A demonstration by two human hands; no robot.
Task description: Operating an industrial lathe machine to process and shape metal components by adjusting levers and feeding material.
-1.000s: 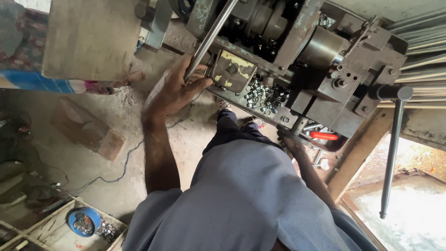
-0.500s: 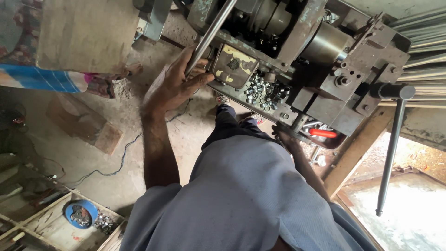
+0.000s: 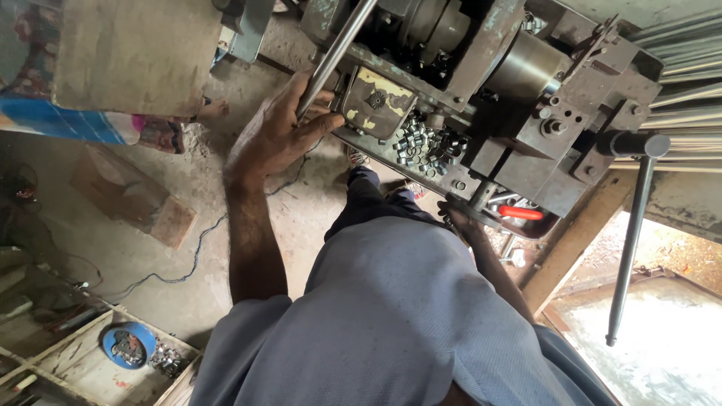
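The long grey steel bar point(image 3: 335, 51) runs slantwise across the upper left face of the big grey-green metal machine point(image 3: 481, 90), and the left hand point(image 3: 280, 131) is wrapped around its lower end just as it was a moment ago; only the view has drifted slightly, so the hold looks unchanged. The right hand point(image 3: 460, 220), below the machine near a red-handled tool point(image 3: 519, 213), is half hidden by the grey shirt, so I cannot tell its grip. The small steel pieces point(image 3: 421, 141) heaped in the machine's tray are too small to make out.
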